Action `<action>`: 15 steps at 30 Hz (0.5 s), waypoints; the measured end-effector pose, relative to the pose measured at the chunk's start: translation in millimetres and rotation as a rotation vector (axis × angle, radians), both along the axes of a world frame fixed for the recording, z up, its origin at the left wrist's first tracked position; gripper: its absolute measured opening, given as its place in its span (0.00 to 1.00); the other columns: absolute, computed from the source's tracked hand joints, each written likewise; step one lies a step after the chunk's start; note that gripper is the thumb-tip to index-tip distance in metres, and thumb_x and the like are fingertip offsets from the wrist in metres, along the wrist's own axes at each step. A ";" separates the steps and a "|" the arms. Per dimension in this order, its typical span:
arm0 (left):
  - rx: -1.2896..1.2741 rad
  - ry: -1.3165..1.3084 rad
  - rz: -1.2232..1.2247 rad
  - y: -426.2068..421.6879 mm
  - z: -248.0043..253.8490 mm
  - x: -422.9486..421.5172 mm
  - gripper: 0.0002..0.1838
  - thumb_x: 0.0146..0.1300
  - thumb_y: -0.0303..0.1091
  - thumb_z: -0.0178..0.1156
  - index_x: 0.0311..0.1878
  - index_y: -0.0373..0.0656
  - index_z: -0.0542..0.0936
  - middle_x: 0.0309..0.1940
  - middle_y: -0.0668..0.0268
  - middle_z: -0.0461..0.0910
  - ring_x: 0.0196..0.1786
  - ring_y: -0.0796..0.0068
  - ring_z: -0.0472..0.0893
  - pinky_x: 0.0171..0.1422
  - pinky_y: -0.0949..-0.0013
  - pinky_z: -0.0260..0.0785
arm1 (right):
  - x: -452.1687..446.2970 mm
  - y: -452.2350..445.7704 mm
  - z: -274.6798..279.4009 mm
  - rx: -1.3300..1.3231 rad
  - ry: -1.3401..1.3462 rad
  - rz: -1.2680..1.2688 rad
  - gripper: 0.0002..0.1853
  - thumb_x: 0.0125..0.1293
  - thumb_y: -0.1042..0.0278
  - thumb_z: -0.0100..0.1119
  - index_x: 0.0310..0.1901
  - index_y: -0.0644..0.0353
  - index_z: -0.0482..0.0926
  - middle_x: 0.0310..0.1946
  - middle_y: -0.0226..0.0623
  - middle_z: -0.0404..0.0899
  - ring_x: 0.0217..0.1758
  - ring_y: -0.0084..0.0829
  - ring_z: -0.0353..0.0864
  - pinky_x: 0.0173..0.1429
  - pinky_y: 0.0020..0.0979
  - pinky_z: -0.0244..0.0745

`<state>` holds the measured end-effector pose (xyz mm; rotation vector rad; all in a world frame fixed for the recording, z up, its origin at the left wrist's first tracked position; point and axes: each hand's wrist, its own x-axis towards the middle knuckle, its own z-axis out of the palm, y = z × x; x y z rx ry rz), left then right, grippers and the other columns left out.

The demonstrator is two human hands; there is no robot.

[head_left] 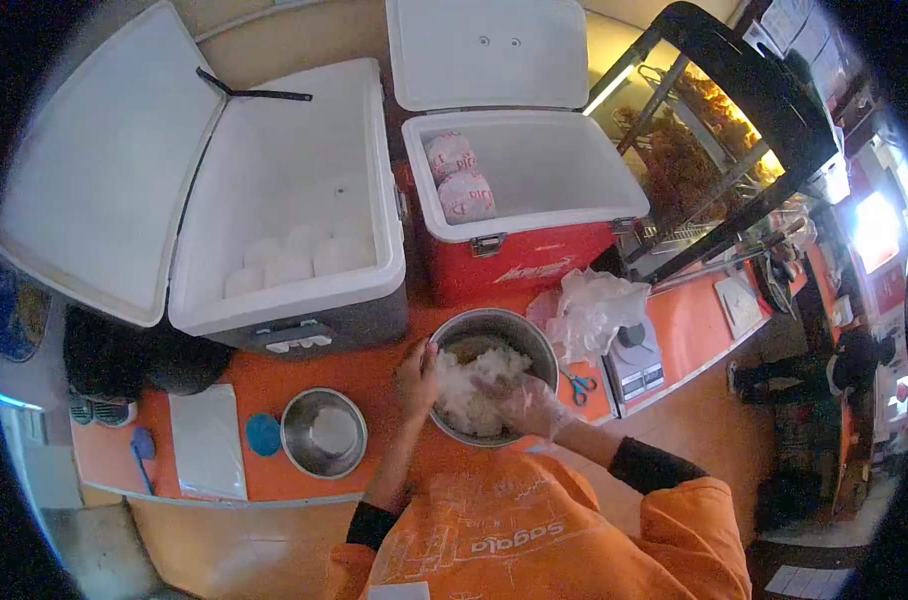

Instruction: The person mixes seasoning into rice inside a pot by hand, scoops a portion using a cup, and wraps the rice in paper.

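Observation:
A round metal pot (pixel 546 352) on the orange counter holds a mound of white rice (pixel 464 400). My left hand (pixel 414 382) grips the pot's left rim, with the fingers wrapped over its edge. A clear plastic glove covers my right hand (pixel 530 405), which reaches into the pot from the right. Its fingers are curled into the rice and partly hidden by it. Left of the pot stands a smaller metal bowl (pixel 356 440) with something whitish in it. Blue-handled scissors (pixel 580 388) lie just right of the pot.
Behind are an open grey cooler (pixel 382 200) with white bundles and an open red cooler (pixel 534 262) with printed wrapped packs. A kitchen scale (pixel 636 372), crumpled plastic bags (pixel 599 310) and a lit food display case (pixel 709 140) stand right. A white sheet (pixel 207 440) lies left.

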<state>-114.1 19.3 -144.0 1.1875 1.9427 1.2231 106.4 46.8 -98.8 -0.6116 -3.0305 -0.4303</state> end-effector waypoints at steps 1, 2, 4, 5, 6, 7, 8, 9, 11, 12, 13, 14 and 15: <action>-0.003 -0.002 0.001 -0.7 -2.4 0.1 0.29 0.71 0.52 0.46 0.56 0.33 0.75 0.47 0.46 0.80 0.51 0.49 0.79 0.55 0.57 0.69 | 6.4 -3.0 -2.5 0.057 0.071 0.067 0.31 0.62 0.65 0.46 0.70 0.53 0.60 0.39 0.33 0.79 0.45 0.35 0.78 0.43 0.37 0.72; 0.005 0.006 -0.002 -0.9 -4.5 -0.2 0.28 0.71 0.52 0.46 0.56 0.34 0.76 0.47 0.46 0.80 0.51 0.49 0.79 0.55 0.57 0.69 | 12.7 -6.1 -4.5 0.118 0.142 0.131 0.31 0.63 0.65 0.46 0.70 0.52 0.60 0.39 0.32 0.78 0.44 0.34 0.78 0.42 0.37 0.72; 0.015 0.016 0.000 -1.4 -0.6 -1.1 0.27 0.71 0.52 0.46 0.55 0.35 0.76 0.47 0.46 0.80 0.51 0.49 0.79 0.54 0.57 0.69 | 19.0 -15.0 20.1 -0.081 -0.067 -0.047 0.21 0.60 0.65 0.52 0.57 0.54 0.74 0.39 0.34 0.81 0.39 0.37 0.81 0.44 0.36 0.74; 0.026 -0.014 -0.020 -1.4 4.9 -1.2 0.27 0.71 0.51 0.46 0.54 0.35 0.76 0.46 0.46 0.80 0.51 0.49 0.79 0.54 0.57 0.69 | 18.7 -11.6 27.5 -0.078 -0.067 -0.042 0.21 0.60 0.65 0.52 0.57 0.54 0.74 0.39 0.34 0.81 0.39 0.37 0.81 0.44 0.36 0.74; 0.036 -0.045 -0.038 -1.7 8.9 -2.1 0.26 0.71 0.50 0.46 0.53 0.35 0.77 0.45 0.46 0.80 0.50 0.49 0.80 0.54 0.56 0.69 | 15.6 -1.5 36.5 -0.145 -0.061 -0.100 0.17 0.60 0.64 0.52 0.51 0.53 0.76 0.35 0.35 0.81 0.38 0.37 0.81 0.42 0.36 0.74; 0.037 -0.044 -0.031 0.2 3.3 -3.4 0.26 0.71 0.50 0.46 0.53 0.35 0.77 0.45 0.46 0.80 0.50 0.49 0.80 0.54 0.56 0.69 | 11.1 12.3 46.0 -0.212 -0.056 -0.158 0.13 0.60 0.63 0.52 0.46 0.52 0.77 0.32 0.35 0.80 0.36 0.37 0.81 0.41 0.37 0.74; 0.026 -0.046 -0.026 2.0 -6.0 -3.0 0.25 0.71 0.49 0.47 0.53 0.34 0.77 0.45 0.46 0.80 0.50 0.49 0.80 0.53 0.56 0.69 | 7.5 25.1 54.2 -0.283 -0.054 -0.216 0.10 0.61 0.62 0.52 0.41 0.52 0.79 0.28 0.35 0.80 0.34 0.38 0.81 0.40 0.37 0.74; 0.014 -0.047 -0.025 1.4 -12.8 -2.3 0.25 0.71 0.49 0.47 0.52 0.34 0.77 0.44 0.46 0.80 0.50 0.49 0.80 0.53 0.56 0.69 | 5.7 33.8 59.7 -0.356 -0.052 -0.278 0.08 0.61 0.61 0.52 0.36 0.51 0.80 0.24 0.36 0.79 0.33 0.38 0.81 0.39 0.38 0.74; 0.043 -0.048 -0.022 2.4 -12.0 -1.6 0.25 0.71 0.49 0.47 0.52 0.34 0.77 0.45 0.46 0.80 0.50 0.49 0.80 0.54 0.56 0.69 | 10.0 43.8 29.6 -0.450 0.003 -0.242 0.10 0.61 0.60 0.52 0.31 0.51 0.82 0.23 0.37 0.80 0.33 0.40 0.82 0.37 0.40 0.75; 0.071 -0.048 -0.022 2.7 -12.4 -1.0 0.24 0.71 0.48 0.47 0.52 0.34 0.77 0.45 0.46 0.80 0.50 0.49 0.80 0.54 0.55 0.69 | 12.4 49.3 -0.9 -0.474 0.049 -0.140 0.10 0.61 0.59 0.52 0.31 0.51 0.82 0.25 0.37 0.81 0.34 0.40 0.83 0.36 0.41 0.77; 0.067 -0.050 -0.028 2.8 -17.4 -0.6 0.24 0.71 0.48 0.47 0.52 0.34 0.77 0.45 0.46 0.80 0.50 0.49 0.80 0.54 0.55 0.69 | 9.1 47.8 -33.0 -0.400 -0.175 -0.017 0.11 0.61 0.59 0.52 0.32 0.52 0.83 0.29 0.40 0.83 0.37 0.42 0.84 0.37 0.42 0.78; 0.071 -0.013 -0.027 3.7 -25.6 -1.4 0.24 0.71 0.48 0.47 0.52 0.34 0.77 0.45 0.46 0.80 0.50 0.48 0.80 0.54 0.56 0.70 | -1.8 44.6 -37.1 -0.362 -0.289 0.039 0.11 0.61 0.59 0.53 0.33 0.52 0.83 0.32 0.41 0.83 0.38 0.42 0.84 0.37 0.42 0.79; 0.077 0.026 -0.024 4.9 -30.2 -2.7 0.24 0.71 0.49 0.47 0.52 0.35 0.77 0.45 0.45 0.80 0.49 0.48 0.79 0.54 0.56 0.70 | -12.9 41.3 -40.5 -0.326 -0.396 0.102 0.11 0.60 0.59 0.53 0.34 0.53 0.83 0.34 0.43 0.84 0.39 0.43 0.85 0.37 0.42 0.80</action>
